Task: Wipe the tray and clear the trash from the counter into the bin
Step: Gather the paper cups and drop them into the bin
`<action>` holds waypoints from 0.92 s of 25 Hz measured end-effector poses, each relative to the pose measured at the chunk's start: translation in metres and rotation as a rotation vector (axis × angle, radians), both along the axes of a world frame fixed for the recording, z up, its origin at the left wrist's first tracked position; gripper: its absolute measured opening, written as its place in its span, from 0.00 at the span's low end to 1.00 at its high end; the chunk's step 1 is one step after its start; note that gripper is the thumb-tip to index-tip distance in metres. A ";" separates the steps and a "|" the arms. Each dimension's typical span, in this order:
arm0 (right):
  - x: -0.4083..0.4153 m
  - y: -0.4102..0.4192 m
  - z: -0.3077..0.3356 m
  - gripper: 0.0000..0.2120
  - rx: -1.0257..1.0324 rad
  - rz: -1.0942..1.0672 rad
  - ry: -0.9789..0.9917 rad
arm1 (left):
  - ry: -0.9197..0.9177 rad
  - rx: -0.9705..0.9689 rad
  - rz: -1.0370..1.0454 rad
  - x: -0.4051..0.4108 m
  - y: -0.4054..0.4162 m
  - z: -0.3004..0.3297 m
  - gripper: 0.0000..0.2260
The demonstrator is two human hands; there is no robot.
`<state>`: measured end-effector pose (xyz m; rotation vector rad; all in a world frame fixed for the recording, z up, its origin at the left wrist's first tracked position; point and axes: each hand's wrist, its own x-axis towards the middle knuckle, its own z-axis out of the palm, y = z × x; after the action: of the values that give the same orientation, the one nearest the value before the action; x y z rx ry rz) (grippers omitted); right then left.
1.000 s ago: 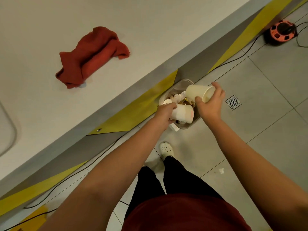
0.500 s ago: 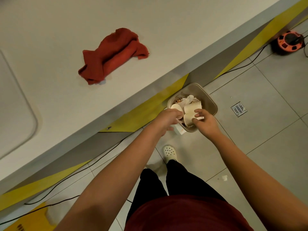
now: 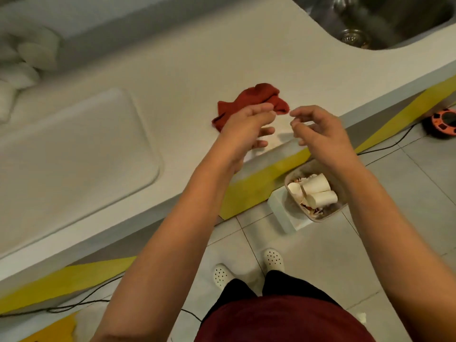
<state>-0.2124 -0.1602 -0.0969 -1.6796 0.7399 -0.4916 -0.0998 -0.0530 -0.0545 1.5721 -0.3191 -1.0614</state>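
**Both hands empty above the counter edge, cups in the bin**

At far left, blurred white items sit at the back of the pale counter. The white tray lies flat on it, a shallow rounded rectangle with a raised rim, its surface bare. Right of the tray, a crumpled red cloth lies near the counter's front edge. The left hand hangs over the cloth's near side, fingers loosely extended, holding nothing. The right hand is just beside it, fingers relaxed and slightly curled, also empty. Below the right forearm, on the grey tiled floor, the tan bin stands against the yellow-striped counter base, holding 3 white paper cups and scraps. A steel sink fills the upper right; an orange cable reel sits at far right.
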 end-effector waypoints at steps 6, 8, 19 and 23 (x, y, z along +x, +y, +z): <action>0.085 0.079 0.033 0.08 -0.054 0.245 0.005 | -0.097 -0.013 0.214 0.054 0.095 0.039 0.07; 0.112 0.112 0.039 0.07 -0.084 0.338 0.034 | -0.126 -0.017 0.297 0.071 0.135 0.046 0.07; 0.210 0.225 0.046 0.06 -0.145 0.620 0.110 | -0.194 -0.004 0.630 0.143 0.276 0.061 0.05; 0.252 0.233 0.042 0.07 -0.172 0.653 0.122 | -0.208 0.005 0.705 0.181 0.295 0.058 0.06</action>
<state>0.0399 0.0731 -0.0544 -2.0010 0.2034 0.0105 0.0810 0.2415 0.0040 1.6203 0.1055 -0.3543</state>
